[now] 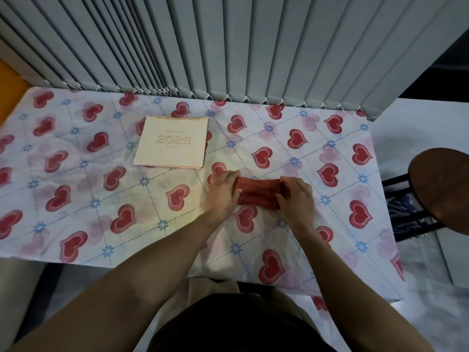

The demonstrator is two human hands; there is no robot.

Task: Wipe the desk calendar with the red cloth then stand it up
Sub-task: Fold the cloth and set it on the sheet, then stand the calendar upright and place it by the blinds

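On the heart-print tablecloth (101,189), both hands' fingers (228,177) pinch the folded red cloth's (258,194) ends.

Open heart-print tablecloth (76,189) lies to the left of and in front of the flat desk calendar (171,142), while hanging blinds (228,47) close off the far edge and a brown stool (441,189) stands beside the table's right end.

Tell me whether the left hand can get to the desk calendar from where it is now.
Probably yes. The left hand grips one end of the red cloth, and the desk calendar lies flat, up and to its left, with only bare tablecloth between. It would have to release the cloth or carry it along.
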